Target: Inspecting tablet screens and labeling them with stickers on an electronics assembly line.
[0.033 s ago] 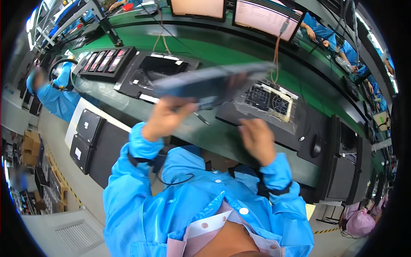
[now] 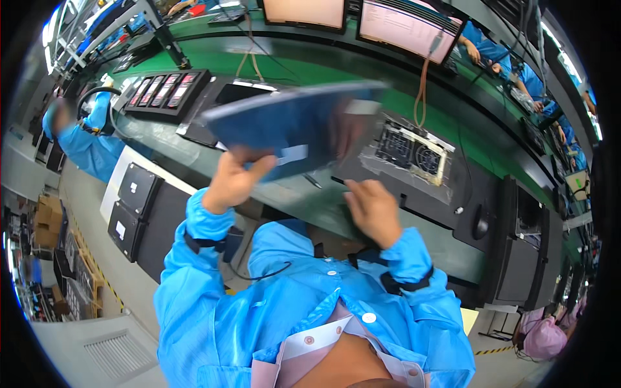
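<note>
My left hand point(image 2: 236, 178) grips a thin, glossy dark flat panel point(image 2: 301, 126) at its lower left edge, thumb on the near face. Tilted above the bench, the panel carries whitish patches that may be labels or reflections. It looks like a screen or tablet, but its exact kind is unclear. My right hand point(image 2: 375, 210) hovers below the panel's right end, apart from it, with fingers loosely bent and nothing visible in them. A black mat holds a taped-down fixture point(image 2: 414, 152) with a pale frame, just beyond my right hand. Partly behind the panel lies a pen point(image 2: 312, 181).
A black tray point(image 2: 168, 90) with several slots stands at the back left, beside another dark fixture. Two black cases point(image 2: 132, 210) lie on the left side surface. At right are a mouse point(image 2: 480, 222) and a black rack point(image 2: 521, 246). Monitors point(image 2: 407, 26) stand behind; another person point(image 2: 87, 145) works at left.
The panel has moved left and tipped so more of its glossy face shows. Both my hands have shifted slightly left; the left still holds the panel.
</note>
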The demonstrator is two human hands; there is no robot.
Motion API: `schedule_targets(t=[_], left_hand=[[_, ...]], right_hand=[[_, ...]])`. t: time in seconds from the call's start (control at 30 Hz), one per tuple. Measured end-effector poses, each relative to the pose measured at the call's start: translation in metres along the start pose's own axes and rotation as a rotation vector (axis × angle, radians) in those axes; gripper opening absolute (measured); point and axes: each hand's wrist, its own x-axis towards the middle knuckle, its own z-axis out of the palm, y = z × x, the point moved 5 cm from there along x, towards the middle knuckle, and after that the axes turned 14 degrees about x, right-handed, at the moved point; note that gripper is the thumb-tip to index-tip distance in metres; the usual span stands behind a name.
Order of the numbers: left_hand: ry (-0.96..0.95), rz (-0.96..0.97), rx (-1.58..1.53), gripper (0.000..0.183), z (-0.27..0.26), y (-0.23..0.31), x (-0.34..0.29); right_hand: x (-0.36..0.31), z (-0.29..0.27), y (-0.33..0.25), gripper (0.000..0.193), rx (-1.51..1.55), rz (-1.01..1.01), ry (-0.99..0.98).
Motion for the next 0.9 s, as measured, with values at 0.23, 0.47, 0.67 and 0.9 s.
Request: schedule_targets(t=[0.23,0.47,0.67,0.9], left_hand=[[0.255,-0.517,-0.709,0.040,-0.014,-0.152,-0.129],[0.377,-0.495,-1.038,0.041,0.036,-0.165,-0.139],[0.385,-0.414,-1.065,0.030,0.050,-0.147,-0.115],[0.377,-0.391,-1.033,0.029,0.049,-0.154,-0.113]], right_hand=[[0.018,0.127,0.009,0.029,-0.225,0.023,-0.088],[0.008,0.107,-0.040,0.017,0.642,0.579,0.087],[0.038,0.167,-0.092,0.020,0.762,0.328,-0.114],[0.058,0.181,-0.098,0.019,0.646,0.309,-0.127]])
